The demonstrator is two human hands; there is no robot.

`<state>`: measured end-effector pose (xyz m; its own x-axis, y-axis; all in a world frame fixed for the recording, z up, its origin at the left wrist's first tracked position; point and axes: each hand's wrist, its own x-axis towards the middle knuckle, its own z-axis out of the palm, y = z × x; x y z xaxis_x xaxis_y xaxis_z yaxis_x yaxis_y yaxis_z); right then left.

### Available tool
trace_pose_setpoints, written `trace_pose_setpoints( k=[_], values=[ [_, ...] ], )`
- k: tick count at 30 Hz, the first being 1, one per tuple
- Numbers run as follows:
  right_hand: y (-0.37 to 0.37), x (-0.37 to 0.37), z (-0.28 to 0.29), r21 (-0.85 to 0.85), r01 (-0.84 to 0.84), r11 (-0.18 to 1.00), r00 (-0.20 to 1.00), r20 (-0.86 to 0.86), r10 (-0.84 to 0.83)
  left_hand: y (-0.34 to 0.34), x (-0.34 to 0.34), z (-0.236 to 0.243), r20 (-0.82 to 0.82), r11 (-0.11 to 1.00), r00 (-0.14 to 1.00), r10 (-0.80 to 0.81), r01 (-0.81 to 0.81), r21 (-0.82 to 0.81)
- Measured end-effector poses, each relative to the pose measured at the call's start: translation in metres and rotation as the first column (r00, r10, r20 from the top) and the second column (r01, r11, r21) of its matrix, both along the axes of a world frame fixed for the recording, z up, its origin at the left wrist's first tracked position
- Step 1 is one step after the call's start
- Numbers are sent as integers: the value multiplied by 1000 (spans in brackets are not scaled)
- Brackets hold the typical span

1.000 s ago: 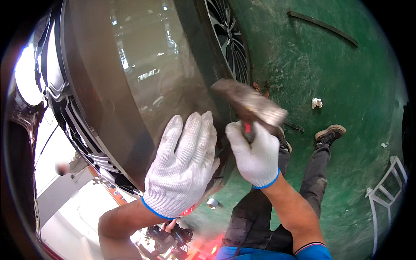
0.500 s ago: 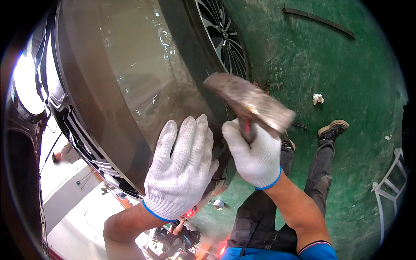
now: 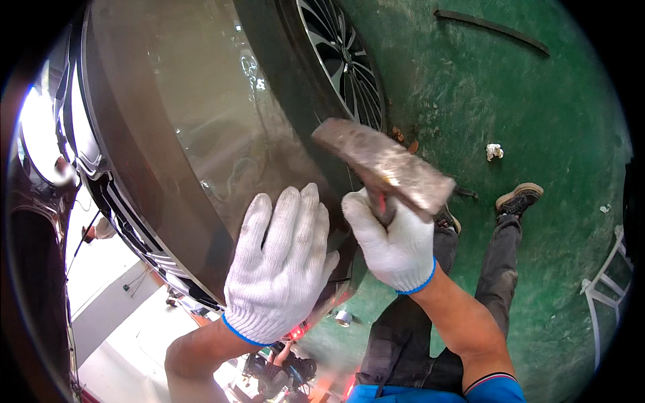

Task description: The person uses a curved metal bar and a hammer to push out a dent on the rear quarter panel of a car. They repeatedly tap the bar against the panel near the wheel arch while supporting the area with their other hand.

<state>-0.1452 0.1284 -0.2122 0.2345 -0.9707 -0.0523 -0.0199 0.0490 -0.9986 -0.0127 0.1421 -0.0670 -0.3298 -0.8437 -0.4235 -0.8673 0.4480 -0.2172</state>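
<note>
My left hand (image 3: 279, 269), in a white knit glove with a blue cuff, lies flat with its fingers stretched out on the brownish-grey body panel (image 3: 195, 134) of a car. My right hand (image 3: 395, 245), gloved the same way, is closed round the handle of a hammer (image 3: 383, 161). Its heavy, worn metal head slants across above my fist, beside the panel's edge and below the wheel (image 3: 342, 57). Most of the handle is hidden inside my fist. Small glossy reflections and a dull, scuffed patch show on the panel ahead of my left fingertips.
A dark curved strip (image 3: 494, 30) lies on the green floor (image 3: 551, 121), with a crumpled white scrap (image 3: 494, 152) nearer. A white metal frame (image 3: 605, 295) stands at the right. A tape roll (image 3: 343, 318) lies below my hands. Another person (image 3: 282, 369) crouches at the bottom.
My view has shifted slightly. The hammer stays in my right hand at nearly the same place and angle, while my left hand still rests on the panel.
</note>
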Motion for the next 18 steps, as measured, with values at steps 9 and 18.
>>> trace_pose_setpoints(
  k=[9,18],
  values=[
    [6,3,-9,45,-11,999,999,-36,13,0,-2,-2,-14,1000,1000,4,-4,-7],
    [3,-68,-27,778,15,629,980,114,-164,-3,4,1,-57,988,996,73,-80,-133]
  ],
)
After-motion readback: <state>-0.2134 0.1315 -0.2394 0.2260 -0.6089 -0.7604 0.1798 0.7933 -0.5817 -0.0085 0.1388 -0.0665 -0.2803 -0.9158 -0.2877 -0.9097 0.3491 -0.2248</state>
